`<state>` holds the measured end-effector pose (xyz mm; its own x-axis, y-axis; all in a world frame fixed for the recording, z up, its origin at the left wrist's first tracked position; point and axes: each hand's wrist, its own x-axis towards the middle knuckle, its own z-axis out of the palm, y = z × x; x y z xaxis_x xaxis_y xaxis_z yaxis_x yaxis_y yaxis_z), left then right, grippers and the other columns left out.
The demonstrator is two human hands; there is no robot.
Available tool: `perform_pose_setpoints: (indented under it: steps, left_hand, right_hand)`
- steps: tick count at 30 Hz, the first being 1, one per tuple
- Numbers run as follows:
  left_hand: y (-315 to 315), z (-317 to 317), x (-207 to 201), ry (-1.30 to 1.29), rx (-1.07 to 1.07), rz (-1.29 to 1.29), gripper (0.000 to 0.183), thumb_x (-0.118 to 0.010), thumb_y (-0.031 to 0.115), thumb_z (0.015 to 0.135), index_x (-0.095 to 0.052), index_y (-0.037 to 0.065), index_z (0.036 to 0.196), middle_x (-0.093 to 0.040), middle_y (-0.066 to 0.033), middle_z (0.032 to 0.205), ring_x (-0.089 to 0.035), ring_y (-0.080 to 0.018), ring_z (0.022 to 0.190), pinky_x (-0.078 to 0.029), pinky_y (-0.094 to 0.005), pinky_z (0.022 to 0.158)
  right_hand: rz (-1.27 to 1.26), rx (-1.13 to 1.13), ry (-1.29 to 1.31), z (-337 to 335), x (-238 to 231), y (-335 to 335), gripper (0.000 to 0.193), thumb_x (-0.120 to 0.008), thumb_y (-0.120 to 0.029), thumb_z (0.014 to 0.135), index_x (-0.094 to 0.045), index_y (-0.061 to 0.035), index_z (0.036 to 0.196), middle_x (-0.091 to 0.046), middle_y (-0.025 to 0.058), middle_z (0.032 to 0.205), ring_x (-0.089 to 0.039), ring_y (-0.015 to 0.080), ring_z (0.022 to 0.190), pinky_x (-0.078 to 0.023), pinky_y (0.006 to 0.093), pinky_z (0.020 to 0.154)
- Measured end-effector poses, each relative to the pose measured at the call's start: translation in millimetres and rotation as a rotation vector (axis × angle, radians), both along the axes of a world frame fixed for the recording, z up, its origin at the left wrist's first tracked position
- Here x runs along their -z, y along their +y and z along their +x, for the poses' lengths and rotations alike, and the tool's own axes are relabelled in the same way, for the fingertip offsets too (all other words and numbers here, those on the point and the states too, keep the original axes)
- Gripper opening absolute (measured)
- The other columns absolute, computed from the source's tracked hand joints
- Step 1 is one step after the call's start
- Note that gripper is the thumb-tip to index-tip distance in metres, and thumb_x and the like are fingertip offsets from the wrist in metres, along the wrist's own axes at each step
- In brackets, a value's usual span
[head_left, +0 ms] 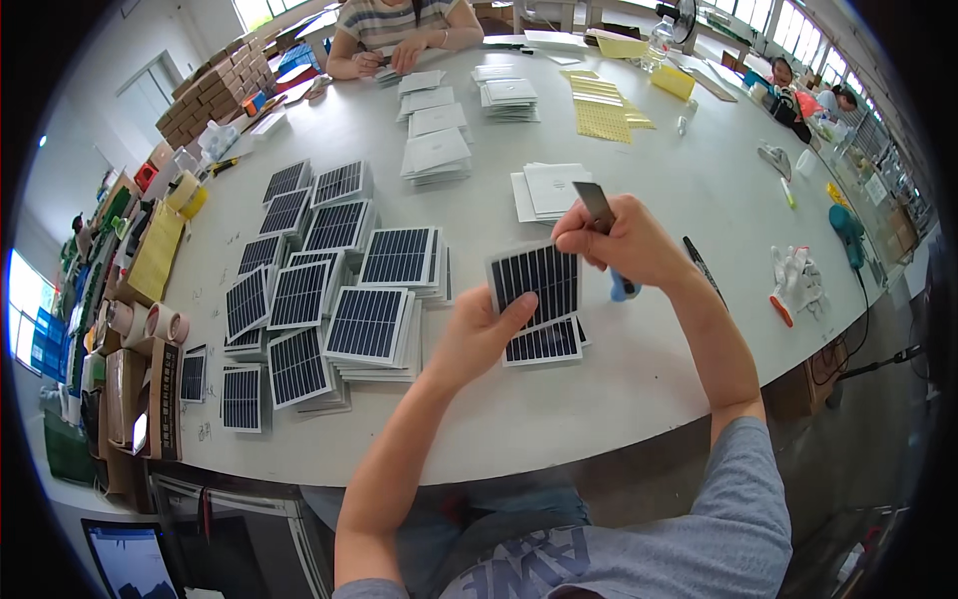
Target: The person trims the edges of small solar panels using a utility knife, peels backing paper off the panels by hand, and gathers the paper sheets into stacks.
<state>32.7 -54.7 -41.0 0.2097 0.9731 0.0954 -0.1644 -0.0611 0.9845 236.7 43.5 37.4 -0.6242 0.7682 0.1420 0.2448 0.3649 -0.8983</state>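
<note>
The near edge of the white tabletop curves just below the forearms; a bare strip of surface lies between that edge and the work, and more bare surface opens to the right toward a pair of white gloves; the left side is crowded.

Stacks of small solar panels cover the tabletop to the left, the nearest stack sitting just beside the left forearm and narrowing movement that way; rolls of tape and cardboard boxes line the far left edge; piles of white sheets and a stack of white cards lie beyond the hands; yellow sheets lie farther off; another person works at the far edge, well apart.

The left hand grips a single solar panel by its lower left corner, thumb across the face, raised and tilted above the surface; a second panel lies flat directly beneath it; the right hand is clenched on a flat metal blade, which stands above the fingers at the held panel's upper right corner; a blue part shows below that hand; a black pen lies just right of the wrist.
</note>
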Motion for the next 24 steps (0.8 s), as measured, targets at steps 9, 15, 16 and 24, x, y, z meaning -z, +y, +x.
perform_pose_setpoints:
  steps: [9,15,16,24]
  left_hand:
    - [-1,-2,1,0.257,-0.345,0.297,0.031,-0.057,0.001,0.095,-0.061,0.004,0.125,-0.068,-0.0121,0.112,-0.068,-0.0193,0.095,-0.055,-0.0308,0.085]
    - [-10,3,-10,0.578,-0.447,0.619,0.049,-0.056,-0.014,0.082,-0.062,0.007,0.126,-0.063,-0.0152,0.126,-0.060,-0.0307,0.118,-0.051,-0.0345,0.097]
    - [-10,2,-6,0.635,-0.477,0.625,0.052,-0.056,-0.016,0.080,-0.062,0.006,0.126,-0.063,-0.0152,0.127,-0.059,-0.0307,0.120,-0.050,-0.0355,0.098]
    - [-9,4,-19,0.746,-0.487,0.749,0.057,-0.057,-0.018,0.072,-0.062,0.003,0.125,-0.062,-0.0157,0.127,-0.057,-0.0314,0.123,-0.048,-0.0385,0.102]
  right_hand:
    - [-0.404,-0.103,0.020,1,-9,-18,0.071,-0.028,-0.065,0.099,-0.054,-0.0051,0.072,-0.049,0.0014,0.055,-0.049,0.0094,0.043,-0.040,0.0231,0.040]
    - [-0.437,-0.125,-0.078,-14,1,-24,0.070,-0.031,-0.061,0.101,-0.054,-0.0034,0.067,-0.049,0.0016,0.053,-0.053,0.0105,0.043,-0.043,0.0245,0.040]
    - [-0.435,-0.162,-0.106,-17,6,-33,0.071,-0.032,-0.061,0.101,-0.054,-0.0030,0.067,-0.050,0.0022,0.053,-0.052,0.0107,0.042,-0.043,0.0252,0.039]
    - [-0.442,-0.139,-0.124,-18,3,-35,0.071,-0.032,-0.060,0.101,-0.054,-0.0032,0.064,-0.052,0.0047,0.052,-0.053,0.0134,0.040,-0.045,0.0267,0.040]
